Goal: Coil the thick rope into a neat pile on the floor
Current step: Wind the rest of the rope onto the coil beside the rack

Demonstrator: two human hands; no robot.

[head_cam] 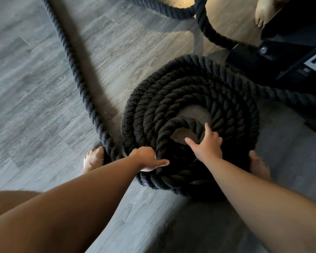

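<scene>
Progress: partway | thick rope is lying in several turns on floor, centre-right | left hand is grasping its near-left edge | right hand, fingers spread, is pressing inner turn | tail is trailing far-left, uncoiled

Your thick rope is black and heavy, twisted in fat strands. Most of it lies wound in a round coil on the floor, several rings wide, with a smaller loose loop sitting inside toward the hollow's 7 o'clock (bare floor shows through the middle). From the coil's 8 o'clock edge a straight run leads off toward 11 o'clock. Another length leaves the 2 o'clock side toward 3 o'clock, and more curves lie beyond at 12 o'clock.
</scene>
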